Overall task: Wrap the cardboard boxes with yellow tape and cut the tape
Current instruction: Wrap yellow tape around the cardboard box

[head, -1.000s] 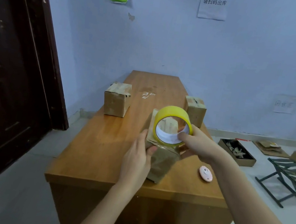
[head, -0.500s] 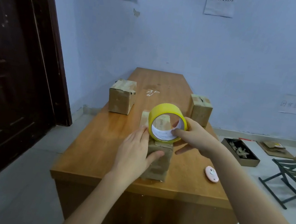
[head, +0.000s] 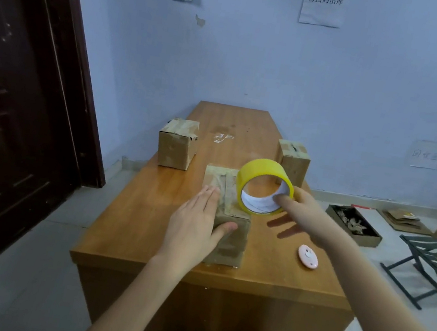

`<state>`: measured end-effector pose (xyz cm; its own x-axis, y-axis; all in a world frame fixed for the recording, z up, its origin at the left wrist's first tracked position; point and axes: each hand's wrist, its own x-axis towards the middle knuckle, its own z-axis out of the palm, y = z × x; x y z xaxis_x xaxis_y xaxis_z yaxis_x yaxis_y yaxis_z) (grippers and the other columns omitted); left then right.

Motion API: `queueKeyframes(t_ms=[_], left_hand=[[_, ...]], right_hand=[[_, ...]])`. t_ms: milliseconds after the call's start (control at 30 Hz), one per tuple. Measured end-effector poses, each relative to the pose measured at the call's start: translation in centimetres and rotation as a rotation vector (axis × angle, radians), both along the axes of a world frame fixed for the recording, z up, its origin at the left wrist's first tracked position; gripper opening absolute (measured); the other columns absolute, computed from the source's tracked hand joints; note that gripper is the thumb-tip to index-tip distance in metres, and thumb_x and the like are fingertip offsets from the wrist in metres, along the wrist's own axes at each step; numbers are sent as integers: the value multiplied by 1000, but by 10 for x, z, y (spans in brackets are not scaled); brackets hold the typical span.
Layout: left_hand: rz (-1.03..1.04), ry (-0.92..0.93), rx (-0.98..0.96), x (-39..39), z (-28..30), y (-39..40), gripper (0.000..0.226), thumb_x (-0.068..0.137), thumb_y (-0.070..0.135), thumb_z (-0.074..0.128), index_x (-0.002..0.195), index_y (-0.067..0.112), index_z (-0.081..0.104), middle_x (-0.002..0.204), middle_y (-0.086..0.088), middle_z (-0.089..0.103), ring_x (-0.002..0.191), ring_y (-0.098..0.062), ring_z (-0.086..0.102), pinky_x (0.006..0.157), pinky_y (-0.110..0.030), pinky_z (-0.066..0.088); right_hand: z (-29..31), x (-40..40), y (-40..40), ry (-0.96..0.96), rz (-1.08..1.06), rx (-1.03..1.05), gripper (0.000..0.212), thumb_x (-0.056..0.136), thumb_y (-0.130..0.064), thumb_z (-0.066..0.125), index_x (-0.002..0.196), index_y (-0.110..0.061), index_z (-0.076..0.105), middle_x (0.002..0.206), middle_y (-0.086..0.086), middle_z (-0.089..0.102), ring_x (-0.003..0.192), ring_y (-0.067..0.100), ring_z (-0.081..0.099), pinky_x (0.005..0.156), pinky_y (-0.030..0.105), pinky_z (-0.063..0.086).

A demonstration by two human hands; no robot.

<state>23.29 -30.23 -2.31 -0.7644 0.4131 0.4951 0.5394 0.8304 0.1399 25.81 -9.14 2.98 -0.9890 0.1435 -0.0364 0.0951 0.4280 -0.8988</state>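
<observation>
Tape roll (head: pixel 263 189) pinched by right hand (head: pixel 301 211) over box (head: pixel 225 215); left hand (head: pixel 196 227) spread, pressing. Keep tape taut, pull straight.

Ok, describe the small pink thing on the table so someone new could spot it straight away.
Start at the wooden table and go to its near right corner. Right of the cardboard box under the left hand lies a pink round gadget, flat on the wood. It is the only pink, rounded thing among brown boxes.
</observation>
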Motion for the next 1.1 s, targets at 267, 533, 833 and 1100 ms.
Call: queueKeyframes(t_ms=[267,533,833,1100], left_hand=[[12,7,-46,1,1,-3,85,85,68,19,150,14,19,157,1,20,145,-10,13,113,-23,18],[-2,17,-44,1,1,-4,80,88,66,23,151,17,17,158,3,18,145,-9,13,112,-23,20],[21,-25,-75,0,2,-2,78,91,65,22,151,16,14,158,3,14,145,-8,9,114,-23,13],[-6,-1,-300,-3,24,19,91,88,69,35,151,8,7,159,-9,7,147,-21,1,119,-34,-1]], right_hand=[[-15,-10,-18,73,-43,-182,23,99,-17,48,118,-5,53,104,16,67,71,25,72,58,37,59],[-21,-1,-3,16,-9,-221,20,98,-15,50,116,-7,54,102,18,68,75,31,72,61,38,59],[-79,13,1,-144,-150,-279,12,96,-12,51,101,-3,56,75,17,72,63,27,71,53,35,58],[-78,12,-4,-123,-139,-292,11,96,-10,49,102,-5,56,86,21,71,62,24,70,53,34,59]])
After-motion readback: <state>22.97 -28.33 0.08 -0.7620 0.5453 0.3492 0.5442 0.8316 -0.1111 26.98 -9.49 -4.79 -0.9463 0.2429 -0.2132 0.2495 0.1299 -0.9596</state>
